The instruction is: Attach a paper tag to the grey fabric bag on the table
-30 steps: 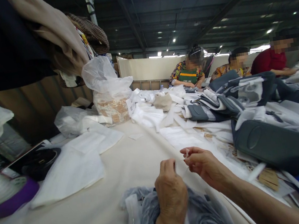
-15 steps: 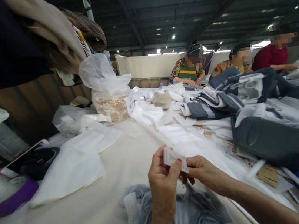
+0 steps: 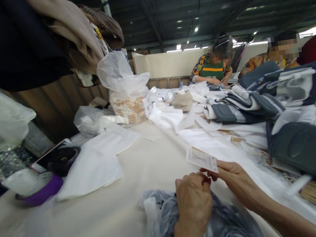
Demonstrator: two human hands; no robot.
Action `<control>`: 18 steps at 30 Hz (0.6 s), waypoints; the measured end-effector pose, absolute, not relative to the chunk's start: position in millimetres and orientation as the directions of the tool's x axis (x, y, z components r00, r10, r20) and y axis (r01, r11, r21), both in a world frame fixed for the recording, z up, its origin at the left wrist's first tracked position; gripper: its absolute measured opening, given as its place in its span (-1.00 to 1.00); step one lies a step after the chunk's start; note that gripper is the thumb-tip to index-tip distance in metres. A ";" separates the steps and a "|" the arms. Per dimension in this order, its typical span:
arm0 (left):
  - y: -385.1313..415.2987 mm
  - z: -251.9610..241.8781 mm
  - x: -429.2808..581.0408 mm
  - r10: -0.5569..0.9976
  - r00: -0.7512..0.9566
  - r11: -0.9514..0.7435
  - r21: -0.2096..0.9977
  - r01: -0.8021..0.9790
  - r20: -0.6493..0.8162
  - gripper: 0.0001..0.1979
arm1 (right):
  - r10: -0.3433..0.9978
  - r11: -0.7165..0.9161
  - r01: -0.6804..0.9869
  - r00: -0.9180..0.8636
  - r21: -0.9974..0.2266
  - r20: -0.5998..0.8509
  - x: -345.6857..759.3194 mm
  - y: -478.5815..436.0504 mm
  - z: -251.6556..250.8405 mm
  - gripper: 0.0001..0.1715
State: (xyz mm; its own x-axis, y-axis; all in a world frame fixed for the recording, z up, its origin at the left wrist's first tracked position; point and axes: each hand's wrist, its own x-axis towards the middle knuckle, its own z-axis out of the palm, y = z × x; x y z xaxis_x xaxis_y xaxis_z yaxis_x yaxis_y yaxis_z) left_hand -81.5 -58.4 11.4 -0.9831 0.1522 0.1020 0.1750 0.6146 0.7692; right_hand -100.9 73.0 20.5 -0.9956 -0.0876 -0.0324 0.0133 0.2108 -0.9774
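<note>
My right hand point(image 3: 228, 175) pinches a small white hang tag point(image 3: 202, 160) at its right end. A thin line drawing shows on the tag's face. Close beside it, my left hand point(image 3: 192, 198) is closed with its back towards me, fingers curled near the tag's lower edge. What those fingers grip is hidden. Beneath both hands lies a blue-grey item in clear plastic point(image 3: 163, 216), partly covered by my left wrist.
White sheets point(image 3: 90, 164) and a purple tape roll point(image 3: 42, 191) lie on the left of the pale table point(image 3: 102, 225). A plastic-wrapped bundle point(image 3: 129, 109) stands at the back. Dark grey bags point(image 3: 310, 147) pile up at right. Co-workers sit beyond.
My left hand has let go of the tag and turned over, closing lower down. The tag is now in my right hand, turned with its drawing showing. The view has swung left.
</note>
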 end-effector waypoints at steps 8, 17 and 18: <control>-55.2 7.0 -79.8 0.163 -0.985 0.848 0.502 0.171 0.060 -0.68 | -0.063 0.387 0.273 -0.945 -0.881 -0.320 -128.7 85.9 -4.4 -0.61; -66.0 9.1 -90.9 -0.102 -0.986 0.402 0.912 0.078 0.130 -0.67 | -0.552 0.722 -0.692 -0.589 -0.015 0.591 12.0 93.8 11.0 -0.68; -66.2 7.1 -92.1 -0.113 -0.986 0.385 0.920 0.070 0.122 -0.66 | -0.627 0.672 -0.730 -0.470 0.126 0.622 26.8 85.8 -2.4 -0.73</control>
